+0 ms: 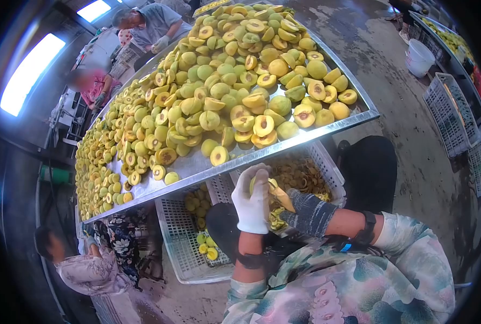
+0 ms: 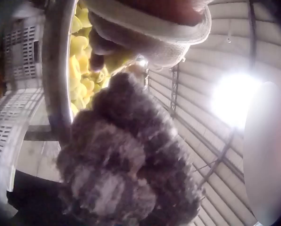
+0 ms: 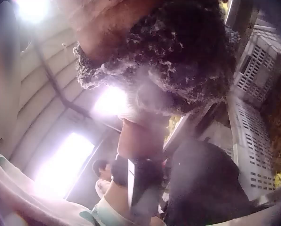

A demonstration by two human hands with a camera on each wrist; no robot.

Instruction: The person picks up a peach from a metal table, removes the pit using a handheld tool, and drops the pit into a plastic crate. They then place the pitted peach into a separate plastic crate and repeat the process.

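In a white glove, the left hand (image 1: 253,201) pinches a green-yellow fruit piece (image 1: 273,183) in front of the metal tray's near edge. Just right of it, the right hand (image 1: 309,213), in a dark grey knitted glove, grips a tan, blade-shaped tool (image 1: 283,200) that points up toward the fruit. The left wrist view has the white-gloved hand (image 2: 140,35) at the top and the grey-gloved hand (image 2: 126,150) close below. Grey knit of the right hand (image 3: 178,61) fills the upper part of the right wrist view; its fingertips are hidden there.
Halved fruits (image 1: 213,102) are heaped on a large metal tray (image 1: 283,146). Beneath its edge stand a white crate (image 1: 183,270) with some fruit and another crate (image 1: 332,178) with brownish pieces. Several people sit around the tray. A white bucket (image 1: 419,56) and more crates (image 1: 451,116) stand right.
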